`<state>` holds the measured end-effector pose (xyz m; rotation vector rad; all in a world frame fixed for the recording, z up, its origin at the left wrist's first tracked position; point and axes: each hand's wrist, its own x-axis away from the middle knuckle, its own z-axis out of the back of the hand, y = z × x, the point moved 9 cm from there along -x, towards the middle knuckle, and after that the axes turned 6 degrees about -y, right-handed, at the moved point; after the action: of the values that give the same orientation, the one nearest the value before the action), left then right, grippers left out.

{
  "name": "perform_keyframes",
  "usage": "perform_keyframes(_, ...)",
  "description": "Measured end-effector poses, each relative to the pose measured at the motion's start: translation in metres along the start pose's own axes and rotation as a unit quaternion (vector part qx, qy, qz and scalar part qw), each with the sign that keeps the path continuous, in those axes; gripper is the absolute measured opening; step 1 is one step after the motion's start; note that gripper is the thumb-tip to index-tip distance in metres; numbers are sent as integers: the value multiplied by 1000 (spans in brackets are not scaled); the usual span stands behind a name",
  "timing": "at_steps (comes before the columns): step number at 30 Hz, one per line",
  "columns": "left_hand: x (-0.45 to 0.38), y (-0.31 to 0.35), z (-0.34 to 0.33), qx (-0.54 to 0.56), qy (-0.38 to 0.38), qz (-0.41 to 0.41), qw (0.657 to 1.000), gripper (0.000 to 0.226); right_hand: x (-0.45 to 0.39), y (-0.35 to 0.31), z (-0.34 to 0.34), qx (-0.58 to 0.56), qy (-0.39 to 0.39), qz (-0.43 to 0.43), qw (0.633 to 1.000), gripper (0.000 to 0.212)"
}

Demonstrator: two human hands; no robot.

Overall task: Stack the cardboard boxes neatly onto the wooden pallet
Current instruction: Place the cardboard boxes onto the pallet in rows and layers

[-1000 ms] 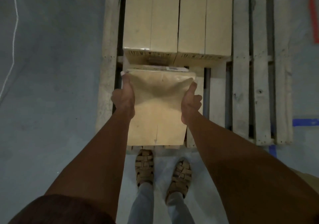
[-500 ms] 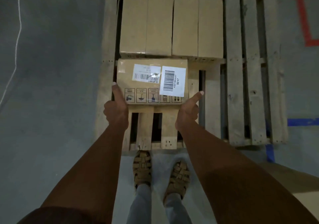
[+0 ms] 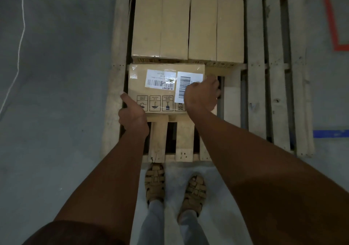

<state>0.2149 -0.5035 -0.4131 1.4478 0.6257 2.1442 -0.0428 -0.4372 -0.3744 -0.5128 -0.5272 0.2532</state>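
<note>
Labelled cardboard box (image 3: pixel 160 88) lying flat on the wooden pallet (image 3: pixel 256 75), long axis left to right, its far edge against two plain boxes (image 3: pixel 188 27) set side by side with long axes near to far. Left hand (image 3: pixel 133 115) cups the near-left corner, thumb up the left side. Right hand (image 3: pixel 202 93) curls over the right end, covering part of a barcode label (image 3: pixel 181 86). Grey concrete floor (image 3: pixel 56 75) surrounds the rough slats.

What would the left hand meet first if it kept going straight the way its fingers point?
The left hand already touches the labelled box at its near-left corner; pushing on would likely drive it against the two boxes behind.
</note>
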Motion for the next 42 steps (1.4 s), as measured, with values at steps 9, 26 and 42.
perform_keyframes(9, -5, 21, -4, -70, 35, -56, 995, 59, -31, -68, -26, 210, -131, 99, 964, 55)
perform_keyframes(26, 1, 78, -40, -95, -125, -204, 966, 37, -22, 18, -21, 72, -177, -168, 967, 91)
perform_keyframes(42, 21, -44, 3, -113, -138, 220, 959, 108, -15, -65, -46, 345, -127, 191, 910, 61)
